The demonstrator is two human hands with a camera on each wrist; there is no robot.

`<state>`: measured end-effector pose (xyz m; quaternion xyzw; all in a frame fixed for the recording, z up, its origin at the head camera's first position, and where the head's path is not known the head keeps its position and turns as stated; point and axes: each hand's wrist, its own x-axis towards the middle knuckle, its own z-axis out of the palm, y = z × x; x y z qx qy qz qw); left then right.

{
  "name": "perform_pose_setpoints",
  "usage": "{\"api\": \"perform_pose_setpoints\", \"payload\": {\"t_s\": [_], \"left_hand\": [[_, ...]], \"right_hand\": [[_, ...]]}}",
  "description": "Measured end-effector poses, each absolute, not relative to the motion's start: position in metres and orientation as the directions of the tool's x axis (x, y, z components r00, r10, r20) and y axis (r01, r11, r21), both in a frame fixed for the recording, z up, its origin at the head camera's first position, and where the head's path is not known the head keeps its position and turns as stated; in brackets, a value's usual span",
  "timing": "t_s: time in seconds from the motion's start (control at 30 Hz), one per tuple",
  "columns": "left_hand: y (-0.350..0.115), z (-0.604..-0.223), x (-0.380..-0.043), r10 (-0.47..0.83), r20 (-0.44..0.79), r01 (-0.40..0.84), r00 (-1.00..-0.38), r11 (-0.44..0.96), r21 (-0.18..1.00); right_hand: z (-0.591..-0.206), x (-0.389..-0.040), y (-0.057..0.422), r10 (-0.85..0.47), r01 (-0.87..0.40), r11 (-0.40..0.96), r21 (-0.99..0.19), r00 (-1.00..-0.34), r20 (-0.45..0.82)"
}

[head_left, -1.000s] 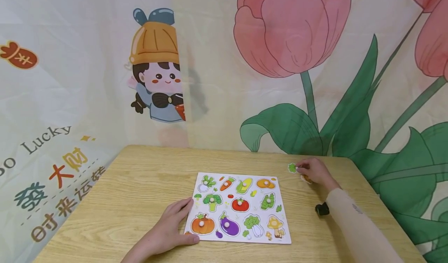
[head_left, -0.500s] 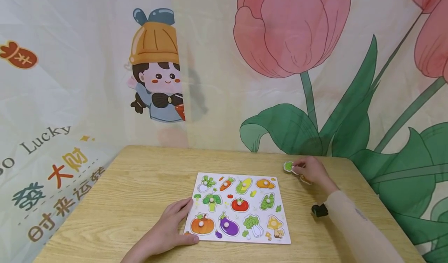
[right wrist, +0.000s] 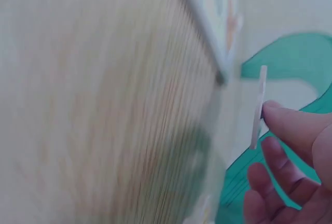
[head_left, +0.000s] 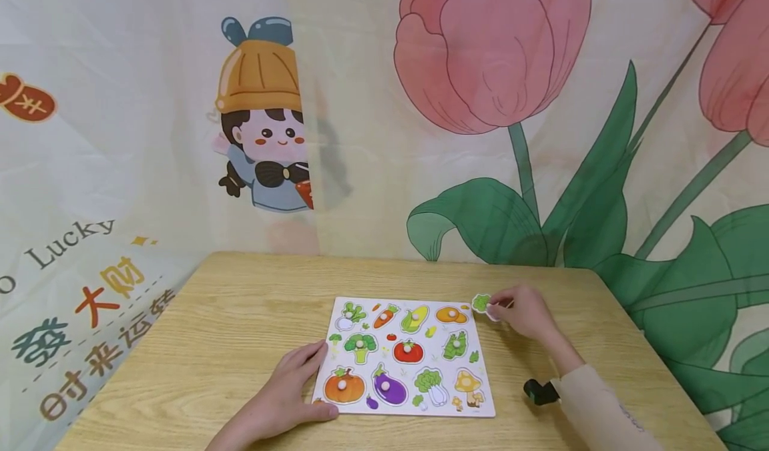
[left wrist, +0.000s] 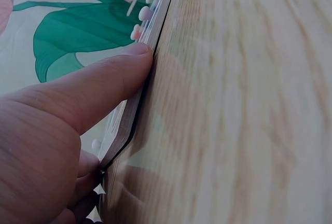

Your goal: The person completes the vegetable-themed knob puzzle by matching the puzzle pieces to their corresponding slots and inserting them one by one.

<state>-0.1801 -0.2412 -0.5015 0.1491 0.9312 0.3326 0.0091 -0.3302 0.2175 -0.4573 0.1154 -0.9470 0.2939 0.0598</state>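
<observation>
A white wooden puzzle board [head_left: 441,357] printed with vegetables lies flat on the table. My left hand [head_left: 288,387] holds its near left corner, thumb [left wrist: 114,76] along the front edge and the other fingers at the left edge. My right hand [head_left: 523,311] pinches a thin puzzle piece [head_left: 481,303] with a leafy green top, off the far right corner of the board. Seen edge-on in the right wrist view, the piece [right wrist: 259,107] is raised above the table. Knobbed pieces such as the tomato [head_left: 408,351] and eggplant [head_left: 390,387] sit in the board.
The bok choy picture [head_left: 431,385] and mushroom picture [head_left: 469,387] on the board show no knobs. A blurred pale object [right wrist: 199,213] lies on the table below the right hand. The black wrist camera [head_left: 541,392] hangs under the right wrist. A printed cloth [head_left: 372,191] backs the table.
My right hand has lifted the leafy green piece and carried it left and nearer, toward the board. An orange-brown piece seen under that hand is now covered. The left hand stays put.
</observation>
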Motion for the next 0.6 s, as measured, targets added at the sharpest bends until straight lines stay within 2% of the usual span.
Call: {"api": "perform_pose_setpoints", "payload": {"t_s": [0.33, 0.6], "left_hand": [[-0.241, -0.503, -0.181, 0.279, 0.081, 0.267, -0.957, 0.733, 0.625], [-0.241, -0.504, -0.181, 0.282, 0.076, 0.265, -0.956, 0.729, 0.632]], "right_hand": [[-0.451, -0.269, 0.176, -0.189, -0.246, 0.753, -0.610, -0.969, 0.157], [-0.454, -0.237, 0.148, -0.348, -0.345, 0.707, -0.617, -0.930, 0.121]]}}
